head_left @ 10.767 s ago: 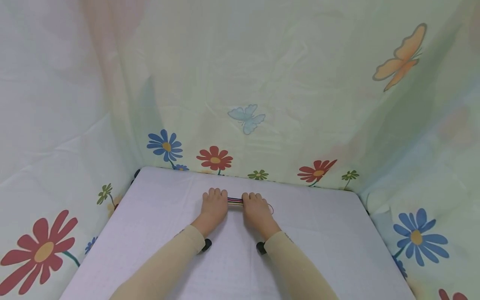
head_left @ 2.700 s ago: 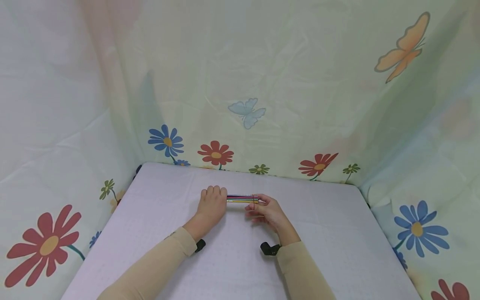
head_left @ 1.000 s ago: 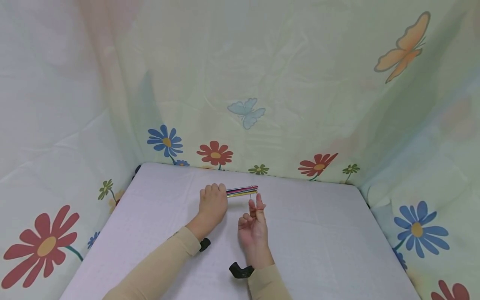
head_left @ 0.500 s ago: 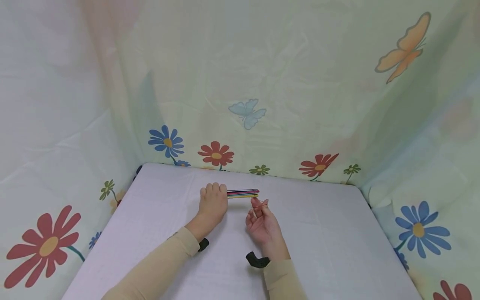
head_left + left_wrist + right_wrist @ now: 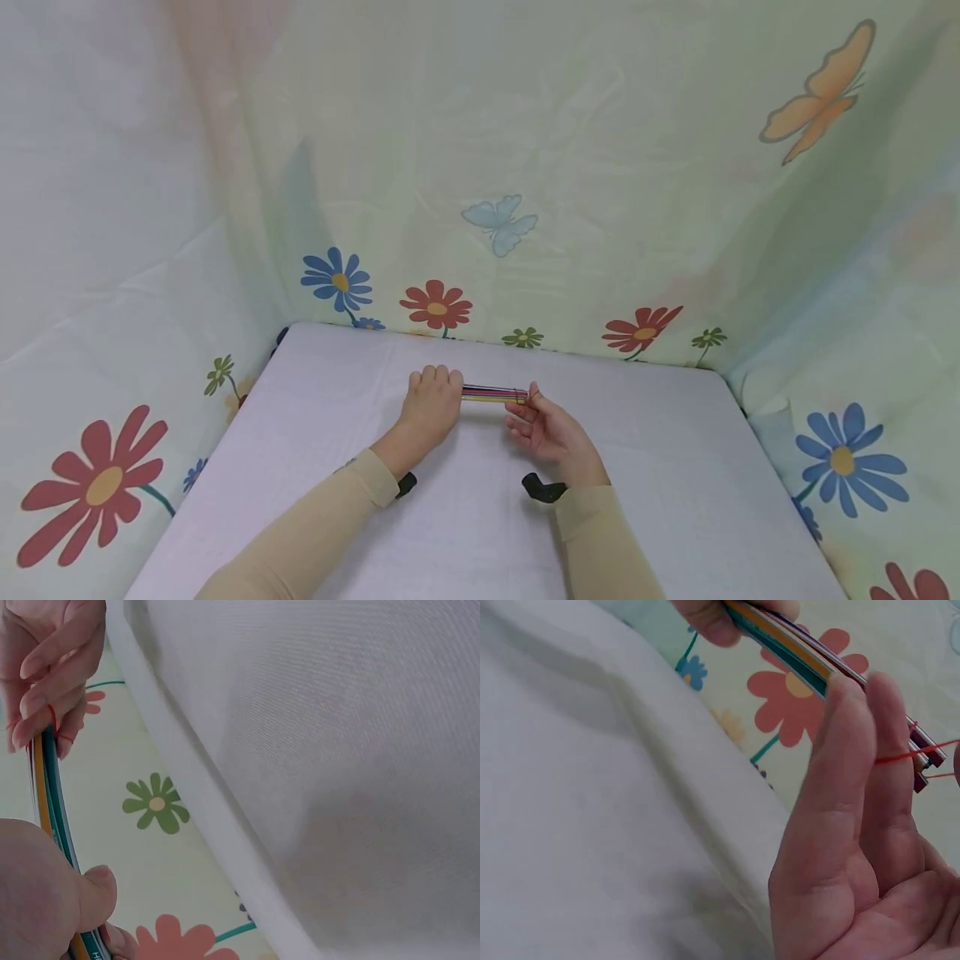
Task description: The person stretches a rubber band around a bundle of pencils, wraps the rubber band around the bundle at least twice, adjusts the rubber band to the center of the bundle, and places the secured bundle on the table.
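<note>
My left hand [image 5: 433, 407] grips the pencils [image 5: 491, 393] above the desk [image 5: 660, 467]; my right hand [image 5: 557, 433], fingers extended, stretches the red band [image 5: 894, 758] at their ends. I'd best keep the bundle tight and ease the tension gently.

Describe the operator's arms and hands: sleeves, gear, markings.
Long, plain-looking beige sleeves: left sleeve, right sleeve, both cuffed near the wrist. A black bent fitting pokes out at each wrist: left fitting, right fitting. Left hand and right hand are gloveless. Any sleeve print is too small to read.
</note>
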Action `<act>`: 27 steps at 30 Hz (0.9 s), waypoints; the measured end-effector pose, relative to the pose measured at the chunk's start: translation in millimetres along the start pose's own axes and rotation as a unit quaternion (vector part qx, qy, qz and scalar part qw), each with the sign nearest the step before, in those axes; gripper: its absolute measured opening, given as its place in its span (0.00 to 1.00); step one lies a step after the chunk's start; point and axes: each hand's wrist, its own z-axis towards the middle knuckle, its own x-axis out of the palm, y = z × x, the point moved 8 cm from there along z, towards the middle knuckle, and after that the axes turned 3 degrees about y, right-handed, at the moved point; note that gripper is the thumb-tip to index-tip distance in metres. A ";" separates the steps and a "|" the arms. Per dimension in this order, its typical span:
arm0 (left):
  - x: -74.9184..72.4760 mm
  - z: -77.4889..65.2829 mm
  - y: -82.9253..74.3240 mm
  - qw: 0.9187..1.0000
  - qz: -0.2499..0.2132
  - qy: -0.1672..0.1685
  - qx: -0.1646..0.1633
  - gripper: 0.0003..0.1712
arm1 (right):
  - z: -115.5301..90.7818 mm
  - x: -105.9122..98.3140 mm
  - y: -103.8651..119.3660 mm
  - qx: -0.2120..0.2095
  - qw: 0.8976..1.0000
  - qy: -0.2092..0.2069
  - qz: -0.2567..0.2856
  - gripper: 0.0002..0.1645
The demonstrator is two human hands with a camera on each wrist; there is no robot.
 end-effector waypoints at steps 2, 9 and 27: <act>1.1 0.1 -0.4 1.000 0.003 0.006 0.005 0.09 | 0.7 -2.6 3.8 0.005 0.999 -0.017 -0.041 0.21; 3.8 0.4 0.0 1.000 0.009 0.020 0.011 0.10 | 4.3 -2.1 13.1 0.011 0.985 -0.062 -0.162 0.23; 6.8 2.9 8.0 0.999 -0.006 0.037 -0.013 0.10 | -0.7 5.1 7.3 -0.056 0.989 -0.059 -0.123 0.12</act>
